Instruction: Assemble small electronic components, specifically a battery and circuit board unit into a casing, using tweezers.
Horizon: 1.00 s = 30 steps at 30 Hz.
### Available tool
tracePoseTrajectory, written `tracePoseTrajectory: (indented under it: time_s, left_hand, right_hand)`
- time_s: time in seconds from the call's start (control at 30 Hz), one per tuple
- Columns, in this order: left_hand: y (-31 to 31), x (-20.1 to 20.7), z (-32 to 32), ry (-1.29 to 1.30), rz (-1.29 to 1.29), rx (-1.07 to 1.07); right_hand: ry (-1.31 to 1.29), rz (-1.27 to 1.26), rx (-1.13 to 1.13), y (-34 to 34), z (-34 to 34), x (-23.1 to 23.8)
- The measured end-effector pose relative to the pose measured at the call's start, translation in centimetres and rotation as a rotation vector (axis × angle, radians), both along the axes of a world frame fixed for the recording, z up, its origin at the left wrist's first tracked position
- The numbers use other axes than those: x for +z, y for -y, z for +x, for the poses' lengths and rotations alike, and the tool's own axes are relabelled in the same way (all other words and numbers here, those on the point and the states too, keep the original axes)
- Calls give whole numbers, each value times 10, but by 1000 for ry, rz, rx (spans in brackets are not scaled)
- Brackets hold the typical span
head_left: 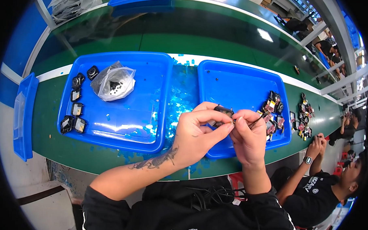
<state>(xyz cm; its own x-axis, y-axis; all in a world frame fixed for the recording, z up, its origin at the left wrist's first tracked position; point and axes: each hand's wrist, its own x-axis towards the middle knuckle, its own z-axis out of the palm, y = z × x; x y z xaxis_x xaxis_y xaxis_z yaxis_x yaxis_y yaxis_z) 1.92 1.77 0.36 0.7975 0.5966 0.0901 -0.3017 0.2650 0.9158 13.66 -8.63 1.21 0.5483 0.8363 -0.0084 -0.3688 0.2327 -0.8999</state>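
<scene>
My left hand [199, 131] is closed on a small black smartwatch case [224, 110], held over the near left part of the right blue tray [242, 82]. Close beside it, my right hand [250, 143] is closed too, its thumb and fingertip pinched at the edge of the case. A thin dark tool [256, 120], perhaps tweezers, sticks out from the right fingers; most of it is hidden. The fingertips of both hands nearly meet, covering whatever small part lies between them. Several watch cases with exposed parts [272, 106] lie along that tray's right side.
The left blue tray [110, 137] holds several black watch cases [77, 109] and a plastic bag [119, 82] of small black pieces. Blue film scraps [180, 90] litter the green bench between the trays. More watch parts [303, 115] lie right, near a seated co-worker [315, 192].
</scene>
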Motion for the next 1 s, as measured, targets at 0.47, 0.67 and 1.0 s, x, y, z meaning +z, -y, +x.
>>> tracePoseTrajectory:
  time_s: [0.47, 0.67, 1.0]
  left_hand:
    - [3, 3, -1, -41, 201, 50]
    - [4, 2, -2, -22, 780, 301]
    - [8, -3, 5, 79, 1185, 460]
  right_hand:
    - [577, -159, -148, 12, 4, 15]
    - [435, -154, -106, 18, 2, 18]
    - [500, -325, -92, 29, 5, 21]
